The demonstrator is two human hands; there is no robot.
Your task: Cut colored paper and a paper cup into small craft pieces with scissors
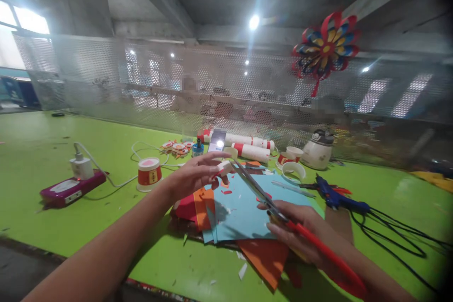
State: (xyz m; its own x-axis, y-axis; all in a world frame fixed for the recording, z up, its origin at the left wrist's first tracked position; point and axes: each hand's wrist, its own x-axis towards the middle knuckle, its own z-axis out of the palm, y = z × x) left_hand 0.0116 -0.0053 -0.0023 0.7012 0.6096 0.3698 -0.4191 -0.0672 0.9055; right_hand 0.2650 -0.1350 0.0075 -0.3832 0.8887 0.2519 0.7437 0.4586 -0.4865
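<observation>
My left hand (200, 172) pinches a small white and red piece (224, 168), which looks like cut paper cup. Red-handled scissors (260, 193) are gripped in my right hand (300, 224), their blades pointing up and left with the tips close to the piece. Beneath both hands lie light blue paper sheets (244, 224), stacked over orange paper (265, 257) and a red sheet (186, 210). Small red and orange scraps (226, 192) are scattered on the blue paper.
A paper cup (149, 174) and a purple power strip (74, 191) stand left. Behind are a phone (217, 141), stacked cups (251, 152) and a white kettle (318, 150). At right lies a blue glue gun (339, 198) with its black cord. A paper flower (327, 48) hangs above.
</observation>
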